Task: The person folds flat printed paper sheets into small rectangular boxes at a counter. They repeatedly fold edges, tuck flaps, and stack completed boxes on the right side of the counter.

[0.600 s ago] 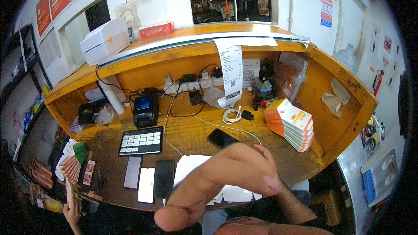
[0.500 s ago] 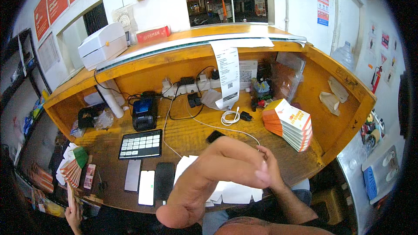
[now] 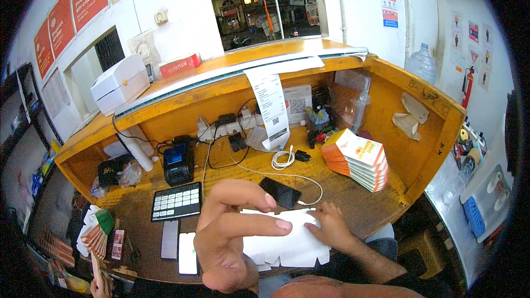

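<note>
My left hand (image 3: 229,237) is raised in front of the counter desk (image 3: 138,248), close to the camera. Its fingers point right and bend apart from the thumb, with nothing between them. A stack of flat white cut-card pieces (image 3: 281,248) lies behind it, partly hidden. At the stack's right edge rests my right hand (image 3: 333,229), fingers and thumb spread over the card. Beyond the stack is a black phone (image 3: 280,192), with the end of a white cable (image 3: 317,194) by its near right corner; whether it is plugged in I cannot tell.
Orange-and-white nested cartons (image 3: 356,160) stand right; more cartons (image 3: 99,229) lie left. A tablet (image 3: 176,201), a card terminal (image 3: 178,164) and phones (image 3: 170,240) lie on the left side. A long receipt (image 3: 269,105) hangs from the shelf. Another hand (image 3: 101,285), apparently someone else's, is at lower left.
My right hand has come down from near the cable's end onto the white card. My left hand has shifted left and its fingers have parted, uncovering the black phone. The view has tilted.
</note>
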Tool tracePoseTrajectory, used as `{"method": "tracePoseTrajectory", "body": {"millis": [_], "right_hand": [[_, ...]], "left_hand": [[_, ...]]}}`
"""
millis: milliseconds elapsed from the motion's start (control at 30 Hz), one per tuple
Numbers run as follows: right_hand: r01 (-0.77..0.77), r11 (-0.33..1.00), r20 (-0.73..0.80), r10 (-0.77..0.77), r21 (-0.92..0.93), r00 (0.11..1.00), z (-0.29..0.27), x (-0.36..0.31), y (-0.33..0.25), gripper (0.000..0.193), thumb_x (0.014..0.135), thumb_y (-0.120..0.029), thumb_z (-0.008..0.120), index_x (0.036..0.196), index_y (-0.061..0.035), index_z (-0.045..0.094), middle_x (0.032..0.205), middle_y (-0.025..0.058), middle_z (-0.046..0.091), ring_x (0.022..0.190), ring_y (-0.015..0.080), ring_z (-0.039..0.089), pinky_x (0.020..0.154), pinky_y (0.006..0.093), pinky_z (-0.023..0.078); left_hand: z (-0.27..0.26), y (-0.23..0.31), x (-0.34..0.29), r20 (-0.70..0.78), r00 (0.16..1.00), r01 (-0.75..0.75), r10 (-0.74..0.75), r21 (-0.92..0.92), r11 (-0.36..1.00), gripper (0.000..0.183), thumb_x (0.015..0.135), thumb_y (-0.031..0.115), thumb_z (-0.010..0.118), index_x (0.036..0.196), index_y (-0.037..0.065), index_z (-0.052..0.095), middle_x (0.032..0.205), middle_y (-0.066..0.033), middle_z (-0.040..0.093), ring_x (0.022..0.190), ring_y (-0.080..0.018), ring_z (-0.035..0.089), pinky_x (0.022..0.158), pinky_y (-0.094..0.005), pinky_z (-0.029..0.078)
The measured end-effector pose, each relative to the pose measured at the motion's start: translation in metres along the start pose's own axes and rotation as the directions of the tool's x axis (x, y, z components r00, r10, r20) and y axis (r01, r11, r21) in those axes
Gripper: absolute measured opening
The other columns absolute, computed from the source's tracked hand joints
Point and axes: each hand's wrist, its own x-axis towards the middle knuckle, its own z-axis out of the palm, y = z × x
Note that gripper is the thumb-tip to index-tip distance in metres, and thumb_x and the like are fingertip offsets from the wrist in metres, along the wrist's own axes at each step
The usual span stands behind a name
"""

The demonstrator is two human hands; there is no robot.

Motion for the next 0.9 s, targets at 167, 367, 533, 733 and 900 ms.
{"method": "tracePoseTrajectory", "body": {"millis": [167,367,533,733,900], "right_hand": [[-0.047,0.999,0.013,0.047,0.01,0.999,0.0,0.0,-0.007,0.042,0.092,-0.031,0.087,0.125,-0.0071,0.076,0.12,0.0183,0.066,0.12,0.0381,0.059,0.105,0.051,0.045],[-0.061,0.996,0.06,0.058,0.065,0.997,0.004,0.003,-0.008,0.031,0.097,-0.027,0.082,0.122,-0.0111,0.072,0.114,0.0146,0.072,0.117,0.0343,0.065,0.108,0.0512,0.041],[0.075,0.997,-0.069,-0.072,0.034,0.995,-0.002,0.006,-0.008,0.021,0.101,-0.029,0.078,0.115,-0.0126,0.077,0.097,0.0116,0.077,0.099,0.0312,0.073,0.103,0.0502,0.045],[-0.04,0.969,-0.01,0.043,0.244,0.999,-0.022,0.021,-0.01,0.035,0.103,-0.042,0.077,0.094,-0.0088,0.081,0.08,0.015,0.078,0.072,0.0352,0.077,0.074,0.0504,0.059],[-0.03,0.927,-0.164,0.098,0.374,0.982,-0.065,0.031,-0.031,0.033,0.101,-0.035,0.083,0.095,-0.0023,0.08,0.074,0.0151,0.075,0.062,0.023,0.073,0.059,0.037,0.057]], "left_hand": [[0.003,0.002,-0.003,-0.071,0.997,0.041,-0.035,0.081,0.996,0.111,0.098,0.094,0.021,0.099,0.003,0.083,0.105,-0.0198,0.068,0.093,-0.0279,0.065,0.085,-0.04,0.049],[0.01,0.006,-0.001,-0.176,0.984,0.058,-0.034,0.133,0.989,0.095,0.099,0.09,0.042,0.098,0.004,0.083,0.106,-0.0185,0.067,0.093,-0.0271,0.064,0.083,-0.04,0.049],[0.004,0.006,0.0,-0.18,0.984,0.043,-0.003,0.218,0.975,0.076,0.092,0.08,0.068,0.097,0.005,0.083,0.106,-0.0162,0.068,0.094,-0.027,0.064,0.082,-0.0404,0.048],[0.002,0.01,0.005,-0.158,0.987,0.062,-0.016,0.286,0.956,0.063,0.09,0.067,0.079,0.1,0.005,0.082,0.1,-0.0137,0.069,0.093,-0.0263,0.065,0.081,-0.0407,0.05],[-0.003,0.013,0.008,-0.027,0.999,0.027,-0.019,0.352,0.936,0.064,0.093,0.064,0.079,0.105,0.001,0.079,0.095,-0.0151,0.072,0.09,-0.0275,0.069,0.081,-0.0399,0.054]]}}
